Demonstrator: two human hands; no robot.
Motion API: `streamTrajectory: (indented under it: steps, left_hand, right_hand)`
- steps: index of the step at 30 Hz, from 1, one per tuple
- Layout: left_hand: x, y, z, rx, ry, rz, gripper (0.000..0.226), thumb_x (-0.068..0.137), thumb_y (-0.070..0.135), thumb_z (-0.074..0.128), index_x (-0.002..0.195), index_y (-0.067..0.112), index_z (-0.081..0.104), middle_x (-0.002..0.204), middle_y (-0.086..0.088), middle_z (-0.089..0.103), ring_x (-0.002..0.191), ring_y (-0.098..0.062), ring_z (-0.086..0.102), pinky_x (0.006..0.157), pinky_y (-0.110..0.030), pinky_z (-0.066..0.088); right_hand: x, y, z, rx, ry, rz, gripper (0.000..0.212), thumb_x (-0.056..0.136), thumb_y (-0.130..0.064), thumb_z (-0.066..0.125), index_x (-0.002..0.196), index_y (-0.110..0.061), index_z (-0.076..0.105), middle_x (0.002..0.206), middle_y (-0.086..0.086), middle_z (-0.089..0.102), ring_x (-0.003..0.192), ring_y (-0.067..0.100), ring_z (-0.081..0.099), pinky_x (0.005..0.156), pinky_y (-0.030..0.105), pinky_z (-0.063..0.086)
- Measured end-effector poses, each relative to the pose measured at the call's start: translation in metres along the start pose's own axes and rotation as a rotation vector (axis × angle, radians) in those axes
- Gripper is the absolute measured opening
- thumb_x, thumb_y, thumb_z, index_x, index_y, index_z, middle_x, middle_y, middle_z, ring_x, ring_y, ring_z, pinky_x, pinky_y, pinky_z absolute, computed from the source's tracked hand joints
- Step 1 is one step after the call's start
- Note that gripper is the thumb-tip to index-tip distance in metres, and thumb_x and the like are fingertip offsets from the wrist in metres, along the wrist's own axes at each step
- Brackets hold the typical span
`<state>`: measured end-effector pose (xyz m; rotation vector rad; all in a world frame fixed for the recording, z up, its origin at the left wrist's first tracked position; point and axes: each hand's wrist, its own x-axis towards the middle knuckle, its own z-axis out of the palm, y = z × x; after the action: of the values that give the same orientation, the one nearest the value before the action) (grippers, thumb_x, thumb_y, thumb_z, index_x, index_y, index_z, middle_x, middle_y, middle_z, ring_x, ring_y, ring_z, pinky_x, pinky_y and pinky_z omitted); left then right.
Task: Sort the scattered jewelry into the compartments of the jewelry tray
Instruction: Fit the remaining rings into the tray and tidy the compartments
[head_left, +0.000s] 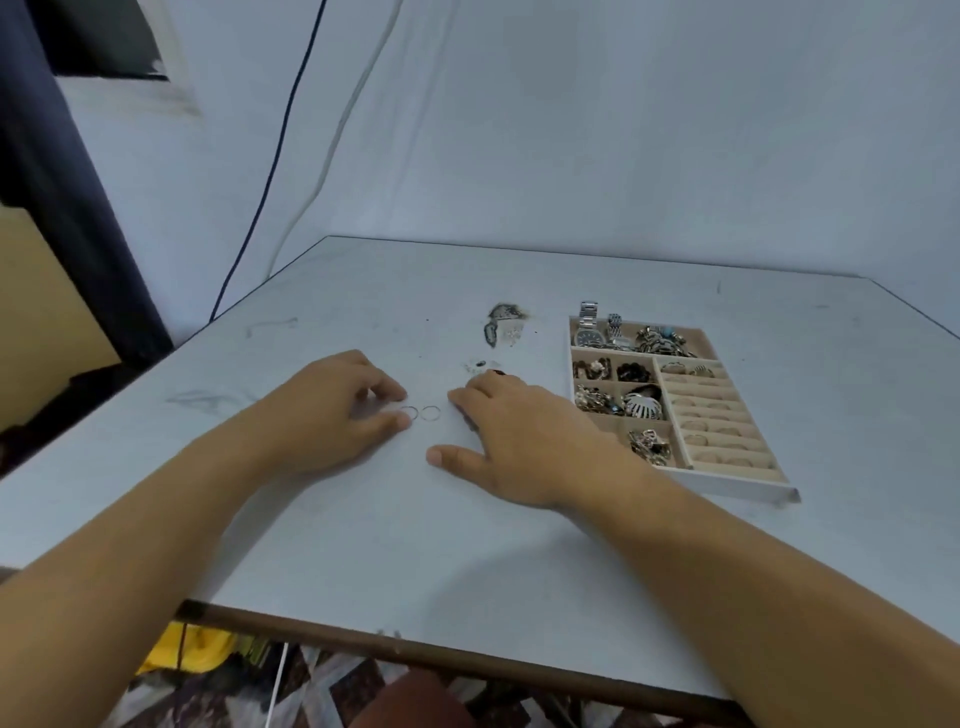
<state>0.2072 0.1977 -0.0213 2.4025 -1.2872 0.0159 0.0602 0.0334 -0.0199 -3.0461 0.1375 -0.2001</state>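
Two thin metal rings lie side by side on the white table (363, 530): one ring (410, 413) at the thumb tip of my left hand (332, 410), the other ring (430, 413) just right of it. My left thumb and forefinger curl close to the first ring; whether they pinch it I cannot tell. My right hand (519, 441) rests flat on the table, fingers spread, right of the rings. A small dark and red piece (496, 371) lies by its fingertips. The beige jewelry tray (737, 488) stands to the right, holding watches (589, 332), a hair claw (644, 405) and several other pieces.
A dark scuffed patch with a small pale ornament (506, 325) marks the table behind the hands. Wall and hanging cables stand beyond the far edge. The table's front edge runs below my forearms, with patterned floor and yellow cloth (192, 649) underneath.
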Motion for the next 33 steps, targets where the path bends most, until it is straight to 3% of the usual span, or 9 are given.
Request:
streamTrajectory:
  steps: [5,9,13,17,22,28,31,33]
  left_hand:
    - [0.006,-0.002,0.002,-0.084,-0.017,-0.031,0.016,0.079,0.049,0.068,0.091,0.038,0.067,0.089,0.013,0.057,0.079,0.0,0.055,0.068,-0.009,0.037]
    - [0.015,0.002,-0.001,-0.137,-0.127,-0.086,0.011,0.081,0.04,0.068,0.085,0.031,0.066,0.076,0.01,0.061,0.062,-0.002,0.052,0.061,-0.013,0.04]
    - [0.017,0.005,-0.002,-0.153,-0.191,-0.114,0.008,0.083,0.034,0.065,0.085,0.027,0.063,0.076,0.012,0.061,0.065,-0.004,0.053,0.062,-0.015,0.041]
    - [0.004,0.003,-0.001,-0.19,-0.078,-0.039,0.012,0.082,0.029,0.068,0.074,0.028,0.059,0.071,0.01,0.061,0.063,-0.004,0.052,0.06,-0.011,0.04]
    - [-0.009,0.0,-0.009,-0.237,0.082,-0.101,0.013,0.077,0.03,0.074,0.068,0.031,0.065,0.07,0.021,0.064,0.064,-0.001,0.055,0.058,-0.008,0.04]
    - [-0.016,0.003,0.003,-0.258,0.278,-0.078,0.008,0.082,0.024,0.071,0.082,0.031,0.072,0.073,0.011,0.07,0.07,-0.011,0.063,0.071,-0.026,0.051]
    - [-0.015,0.006,0.006,-0.229,0.352,0.006,0.009,0.083,0.02,0.071,0.09,0.024,0.074,0.078,0.018,0.068,0.077,-0.001,0.061,0.071,-0.014,0.047]
    - [-0.015,0.006,0.007,-0.194,0.379,0.058,0.01,0.083,0.018,0.071,0.091,0.021,0.074,0.08,0.015,0.068,0.08,0.0,0.059,0.072,-0.013,0.045]
  right_hand:
    - [0.003,0.002,0.004,-0.022,0.019,-0.003,0.067,0.086,-0.07,0.032,0.128,-0.02,0.047,0.122,-0.002,0.05,0.115,0.018,0.046,0.091,0.038,0.046]
    - [0.004,0.002,0.004,-0.008,0.014,-0.006,0.065,0.086,-0.069,0.034,0.13,-0.022,0.047,0.123,-0.003,0.049,0.115,0.017,0.046,0.092,0.037,0.045]
    - [0.006,0.005,0.002,0.042,0.002,0.0,0.063,0.087,-0.066,0.039,0.13,-0.022,0.048,0.122,-0.004,0.049,0.115,0.016,0.046,0.095,0.038,0.044]
    - [0.005,0.005,0.002,0.064,-0.015,-0.002,0.06,0.088,-0.064,0.04,0.132,-0.023,0.046,0.123,-0.006,0.049,0.116,0.015,0.044,0.095,0.036,0.043]
    - [0.01,0.006,-0.004,0.156,-0.047,0.029,0.054,0.089,-0.056,0.048,0.131,-0.023,0.048,0.127,-0.004,0.048,0.119,0.015,0.043,0.1,0.037,0.04]
    - [0.037,0.006,-0.003,0.279,-0.049,0.041,0.027,0.088,-0.044,0.059,0.11,-0.029,0.062,0.101,-0.005,0.048,0.101,0.017,0.047,0.094,0.04,0.044]
    - [0.05,0.007,-0.002,0.346,-0.097,0.058,0.014,0.086,-0.043,0.062,0.096,-0.034,0.062,0.095,-0.007,0.046,0.094,0.015,0.046,0.093,0.042,0.045]
    - [0.056,0.007,-0.003,0.347,-0.15,0.046,0.01,0.087,-0.043,0.061,0.095,-0.036,0.059,0.095,-0.01,0.044,0.092,0.013,0.044,0.094,0.042,0.044]
